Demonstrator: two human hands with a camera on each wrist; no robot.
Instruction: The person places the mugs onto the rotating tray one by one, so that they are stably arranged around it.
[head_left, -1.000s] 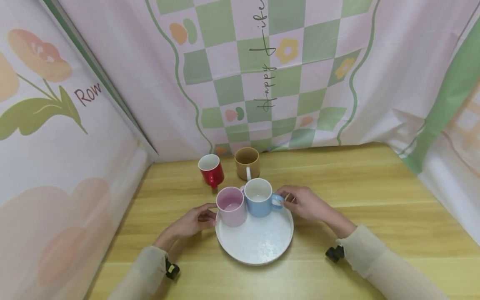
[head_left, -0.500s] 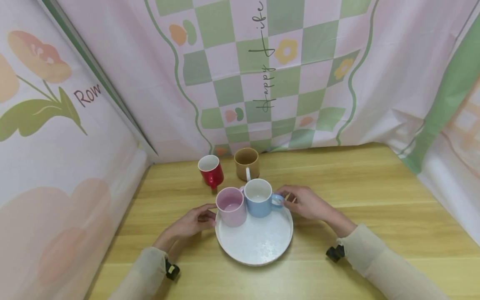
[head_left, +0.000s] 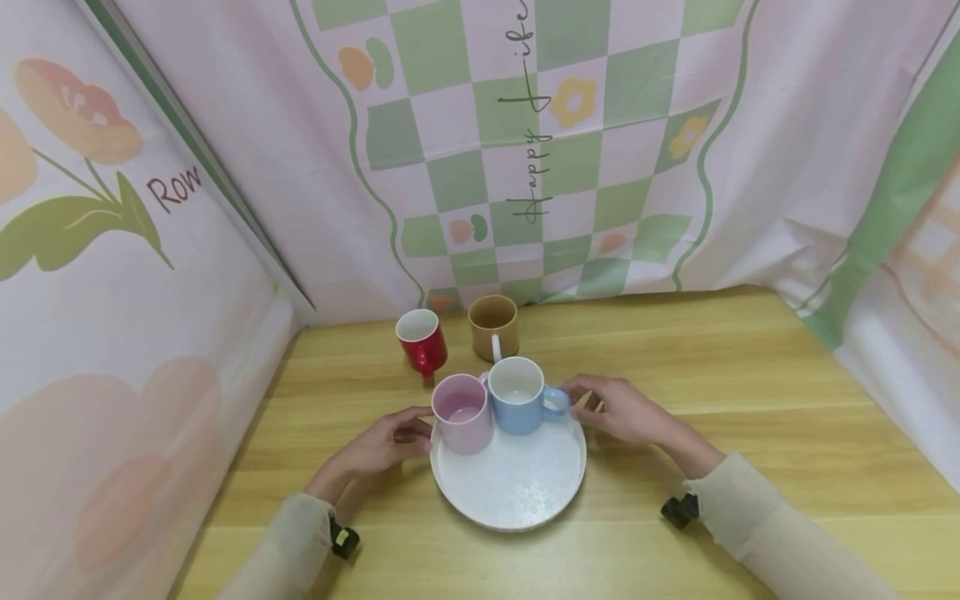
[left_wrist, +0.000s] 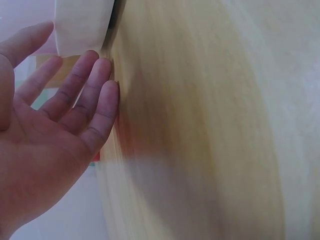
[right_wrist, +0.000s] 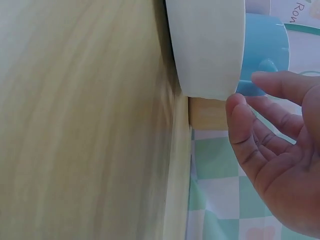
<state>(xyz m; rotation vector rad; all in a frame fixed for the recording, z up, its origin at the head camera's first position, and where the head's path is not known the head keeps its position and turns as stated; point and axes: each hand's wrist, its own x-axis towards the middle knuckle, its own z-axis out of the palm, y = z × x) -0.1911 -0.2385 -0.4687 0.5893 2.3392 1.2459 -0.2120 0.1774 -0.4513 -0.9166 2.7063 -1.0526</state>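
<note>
A round white tray (head_left: 517, 492) bears a pink mug (head_left: 471, 433) and a light blue mug (head_left: 517, 418), side by side on its far half. My left hand (head_left: 378, 444) is at the tray's left edge beside the pink mug; in the left wrist view its fingers (left_wrist: 102, 100) extend loosely, with the thumb near the tray wall. On the other side, my right hand (head_left: 617, 408) is just off the blue mug's handle (head_left: 557, 403). The right wrist view shows its thumb and fingers (right_wrist: 242, 120) loosely bent by the tray's rim, with nothing between them.
Behind the tray, a red mug (head_left: 425, 346) with a white inside stands at the left. A brown mug (head_left: 483, 335) with a pale handle is to its right, close behind the blue mug. Printed cloth curtains (head_left: 660, 208) border the wooden table (head_left: 720, 358).
My right hand has let go of the blue mug's handle and drawn slightly to the right. The left hand, the tray and the mugs have stayed in place.
</note>
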